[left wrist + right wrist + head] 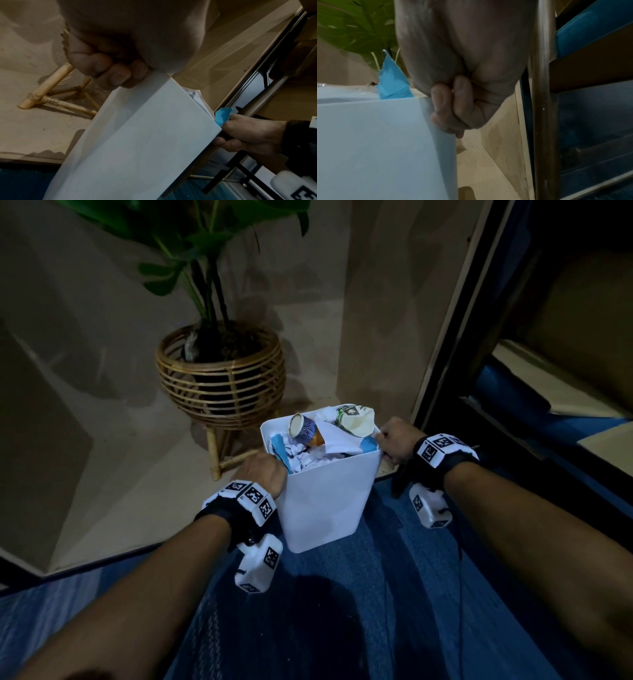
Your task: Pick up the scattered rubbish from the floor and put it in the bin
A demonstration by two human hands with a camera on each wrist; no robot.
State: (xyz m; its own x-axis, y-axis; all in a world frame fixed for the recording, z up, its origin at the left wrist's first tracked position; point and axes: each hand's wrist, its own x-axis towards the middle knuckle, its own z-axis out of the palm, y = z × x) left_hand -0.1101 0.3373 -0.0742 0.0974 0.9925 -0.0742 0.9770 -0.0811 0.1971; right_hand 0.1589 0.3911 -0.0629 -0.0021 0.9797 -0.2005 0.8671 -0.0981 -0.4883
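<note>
Both hands are curled over opposite rims of the bin [325, 501] — left hand [265, 474] and right hand [397, 441] — so the load is balanced. Rubbish [318, 440] is heaped between them, apparently gathered; the bin is seemingly being carried.

Both arms are bare. Each wrist wears a black strap [219, 513] with white blocks [251, 498] covered in black square patterns. A white camera box [258, 565] hangs under each wrist.

Smooth matt plastic bin [325, 501], rattan planter [221, 381]
</note>
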